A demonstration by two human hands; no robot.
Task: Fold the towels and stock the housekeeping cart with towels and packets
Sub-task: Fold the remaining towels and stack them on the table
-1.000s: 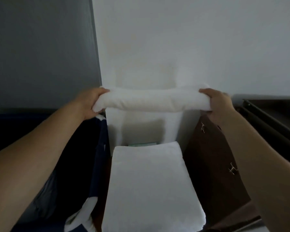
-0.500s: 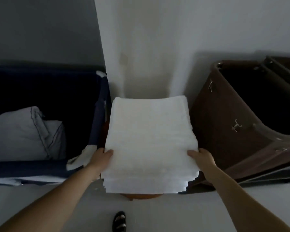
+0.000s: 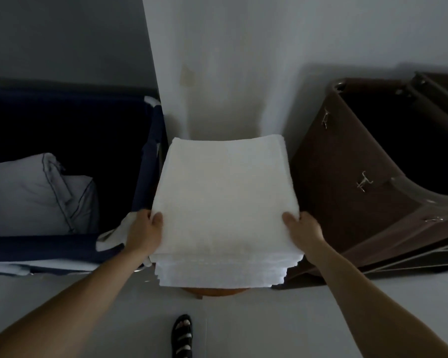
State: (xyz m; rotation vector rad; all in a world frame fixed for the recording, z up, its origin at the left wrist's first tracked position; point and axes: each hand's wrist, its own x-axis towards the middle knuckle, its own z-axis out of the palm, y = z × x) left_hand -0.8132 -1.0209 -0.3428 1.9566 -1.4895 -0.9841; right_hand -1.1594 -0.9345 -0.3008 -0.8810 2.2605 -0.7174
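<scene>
Left hand (image 3: 146, 231) gripping towel stack (image 3: 225, 202) at near-left corner, thumb on top; right hand (image 3: 303, 230) clamping stack's near-right corner likewise.

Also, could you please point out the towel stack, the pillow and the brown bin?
towel stack (image 3: 225, 192): head view, top towel's middle.
pillow (image 3: 29, 197): head view, its front face.
brown bin (image 3: 344, 202): head view, side wall.

head cam | looks steeply down and forward | close over towel stack (image 3: 225, 192) | dim, edges perhaps warped
</scene>
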